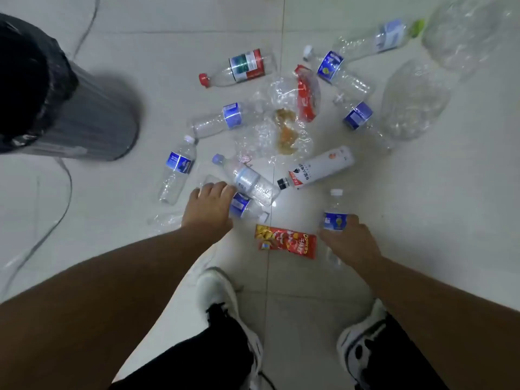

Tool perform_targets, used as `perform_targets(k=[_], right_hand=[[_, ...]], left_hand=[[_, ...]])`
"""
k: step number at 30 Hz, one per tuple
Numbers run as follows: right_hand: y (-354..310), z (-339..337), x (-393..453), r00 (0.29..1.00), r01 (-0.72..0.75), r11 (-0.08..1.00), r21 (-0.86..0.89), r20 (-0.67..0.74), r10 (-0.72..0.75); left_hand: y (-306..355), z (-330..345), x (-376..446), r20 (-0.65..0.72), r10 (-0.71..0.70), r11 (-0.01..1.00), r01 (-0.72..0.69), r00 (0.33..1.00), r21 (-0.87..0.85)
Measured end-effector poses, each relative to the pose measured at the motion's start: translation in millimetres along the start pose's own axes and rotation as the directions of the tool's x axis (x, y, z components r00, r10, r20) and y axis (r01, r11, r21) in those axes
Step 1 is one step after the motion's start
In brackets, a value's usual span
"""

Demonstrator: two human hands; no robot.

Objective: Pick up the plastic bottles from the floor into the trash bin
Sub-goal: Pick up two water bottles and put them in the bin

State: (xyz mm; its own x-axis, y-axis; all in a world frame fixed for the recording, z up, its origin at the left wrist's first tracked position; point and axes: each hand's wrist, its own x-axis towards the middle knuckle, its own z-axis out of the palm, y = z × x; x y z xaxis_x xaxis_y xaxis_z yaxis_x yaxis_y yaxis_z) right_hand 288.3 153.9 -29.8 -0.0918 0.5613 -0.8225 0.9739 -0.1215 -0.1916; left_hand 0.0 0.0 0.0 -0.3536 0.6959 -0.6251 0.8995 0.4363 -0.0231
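Several clear plastic bottles lie scattered on the pale tiled floor. My left hand [208, 206] curls over a blue-labelled bottle [247, 206] lying near my feet. My right hand [349, 240] grips another blue-labelled bottle [334, 215] with a white cap, its neck pointing away from me. A white-labelled bottle [320, 167] with a black cap and a clear bottle [250, 180] with a pale blue cap lie just beyond my hands. The grey trash bin [84, 119] with a black liner stands at the left.
A red snack wrapper [287, 241] lies between my hands. Another red wrapper [305, 94], crumpled clear plastic and a brownish spill [287, 130] sit mid-pile. Large clear containers [413, 99] lie at the right. A cable [60, 201] curves along the floor at left. My shoes [225, 305] are below.
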Motion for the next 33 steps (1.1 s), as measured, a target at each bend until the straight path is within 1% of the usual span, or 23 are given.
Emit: perform_targets(k=[2,4,5,7,10,14,16,20,24,29,33], right_hand=[[9,26,30,0.999,-0.032,0.999,0.029,-0.043,0.033],[19,47,50,0.997,-0.016,0.999,0.030,-0.072,0.018],[24,56,59,0.993,0.008,1.000,0.029,-0.122,-0.004],[32,62,63,0.980,0.045,0.998,0.033,-0.196,-0.038],[30,53,42,0.971,0.075,0.997,0.035,-0.229,-0.065],[9,11,-12,0.962,0.120,0.993,0.002,-0.247,-0.116],[-9,-19,-49,0.959,0.141,0.990,0.009,-0.248,-0.134],[-61,-82,-128,0.946,0.198,0.980,0.007,-0.264,-0.190],[-115,-133,-201,0.925,0.272,0.962,-0.002,-0.277,-0.262],[-170,-168,-267,0.919,0.306,0.951,0.044,-0.275,-0.282],[-199,-178,-305,0.916,0.315,0.945,0.082,-0.288,-0.280]], left_hand=[[-1,32,28,-0.013,-0.039,0.997,0.040,0.999,0.070],[-2,63,45,0.029,-0.057,0.990,0.053,0.998,0.133],[-3,77,49,0.033,-0.058,0.988,0.052,0.998,0.146],[-3,93,44,0.009,-0.054,0.991,0.052,0.999,0.123],[-3,82,18,-0.063,-0.055,0.998,0.056,0.996,0.005],[-5,27,-30,-0.092,-0.108,0.993,0.104,0.990,-0.047],[-8,-13,-60,-0.143,-0.109,0.991,0.097,0.984,-0.092],[-21,-105,-114,-0.144,-0.139,0.986,0.123,0.980,-0.111],[-41,-190,-158,-0.201,-0.159,0.982,0.133,0.967,-0.137],[-79,-266,-197,-0.246,-0.165,0.981,0.133,0.955,-0.142],[-109,-300,-219,-0.268,-0.175,0.977,0.133,0.947,-0.167]])
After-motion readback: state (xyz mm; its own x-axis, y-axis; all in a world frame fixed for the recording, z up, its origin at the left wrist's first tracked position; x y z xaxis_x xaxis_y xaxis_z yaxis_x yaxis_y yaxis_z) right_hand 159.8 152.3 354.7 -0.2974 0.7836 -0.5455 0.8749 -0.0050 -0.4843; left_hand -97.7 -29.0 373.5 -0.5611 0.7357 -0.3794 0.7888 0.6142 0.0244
